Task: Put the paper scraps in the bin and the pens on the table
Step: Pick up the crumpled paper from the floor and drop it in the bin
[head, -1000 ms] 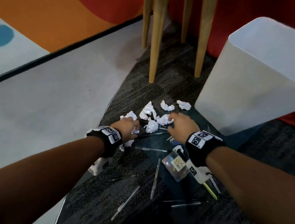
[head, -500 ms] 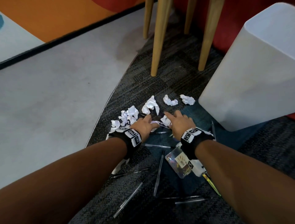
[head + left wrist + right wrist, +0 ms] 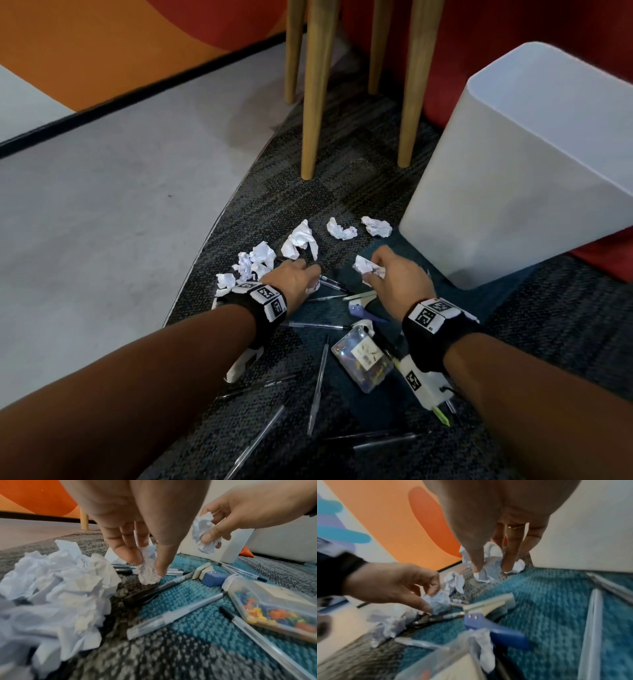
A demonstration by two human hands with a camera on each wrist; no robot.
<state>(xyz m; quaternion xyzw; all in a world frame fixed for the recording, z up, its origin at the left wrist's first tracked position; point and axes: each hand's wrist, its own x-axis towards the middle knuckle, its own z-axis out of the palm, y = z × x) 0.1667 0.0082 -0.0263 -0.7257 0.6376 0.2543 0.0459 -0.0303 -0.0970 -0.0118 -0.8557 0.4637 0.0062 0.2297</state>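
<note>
Several crumpled white paper scraps (image 3: 298, 241) lie on the carpet in front of me, and several pens (image 3: 317, 380) are scattered nearer to me. My left hand (image 3: 301, 279) pinches one small paper scrap (image 3: 147, 572) low over the pens (image 3: 173, 616). My right hand (image 3: 394, 277) is lifted a little and grips another paper scrap (image 3: 366, 269), also seen from the left wrist as a paper scrap (image 3: 205, 534) and from the right wrist as a paper scrap (image 3: 488, 563). The white bin (image 3: 524, 164) stands just right of my right hand.
A clear box of coloured pins (image 3: 363, 361), a blue stapler (image 3: 363, 311) and a beige clip (image 3: 202, 570) lie among the pens. Wooden table legs (image 3: 315, 89) stand behind the scraps. Grey floor (image 3: 102, 205) lies left of the carpet, with red seating behind the bin.
My right hand has closed on a paper scrap and lifted it off the carpet toward the right. My left hand has moved right and pinched a small scrap.
</note>
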